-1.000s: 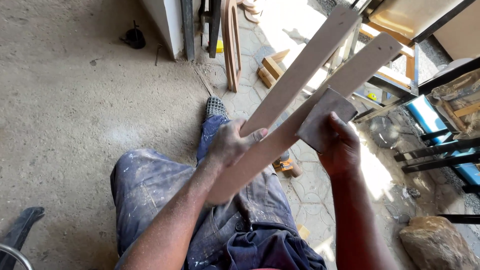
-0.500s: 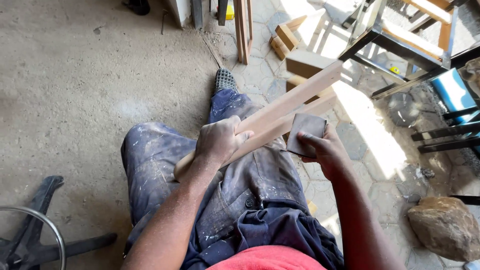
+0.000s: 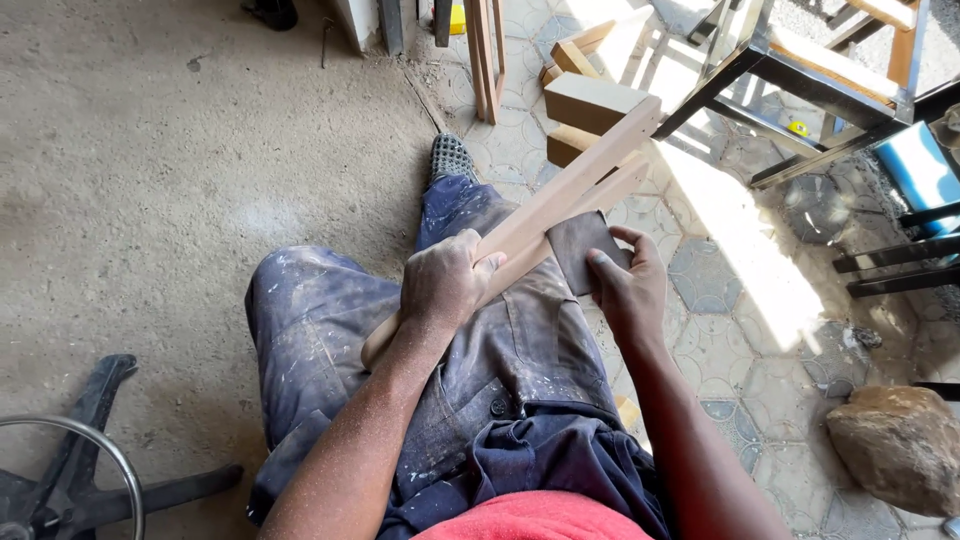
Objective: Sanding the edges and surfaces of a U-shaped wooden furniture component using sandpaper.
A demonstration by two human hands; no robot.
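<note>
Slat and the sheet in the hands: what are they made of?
Slat: looks like pale bare wood, square-cut, matte, no visible varnish; left hand grips it. Sheet: thin, flexible, dull brown, probably sandpaper; right hand pinches it.

No packages, labels, signs or screens anywhere in this shot as far as I can see, just a workshop floor with nothing like that.

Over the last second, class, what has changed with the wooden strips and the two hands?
The wooden strips have tilted down, their far ends lower and nearer the legs. The left hand still grips them; the right hand still holds the sandpaper against them.
</note>
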